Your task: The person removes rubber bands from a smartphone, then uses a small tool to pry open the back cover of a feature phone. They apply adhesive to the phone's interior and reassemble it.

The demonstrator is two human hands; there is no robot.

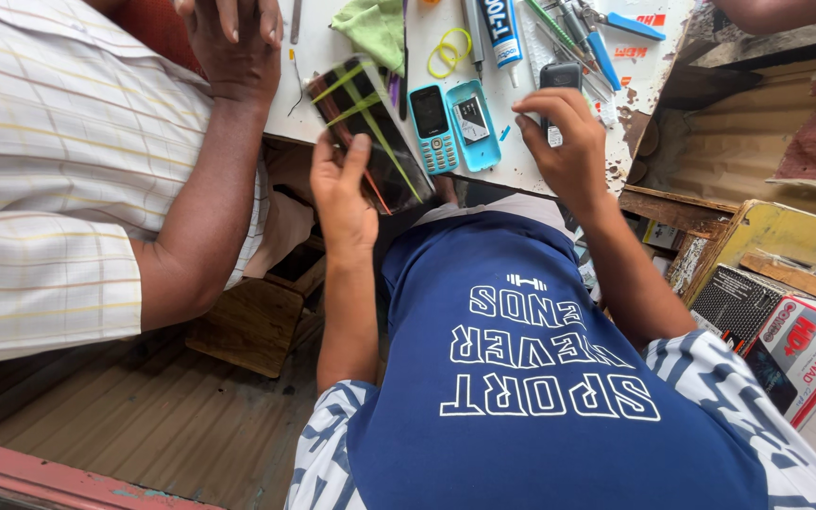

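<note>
Left hand (344, 194) grasps the dark phone screen panel (370, 132) at the counter (521, 142) edge. Right hand (569, 142) has fingers clenched round a small dark phone (560, 77). The step looks like screen fitting; next calls for steady alignment.

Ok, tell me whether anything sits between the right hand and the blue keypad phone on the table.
Yes, one thing. The right hand grips a small dark phone, and between it and the blue keypad phone lies a blue back cover, flat on the white table against the phone's right side.

Dark phone screen panel (370, 132) with green and orange strips across it, tilted off the table edge in my left hand (344, 194). Small dark phone (559, 77), upright, under my right hand (569, 142).
</note>
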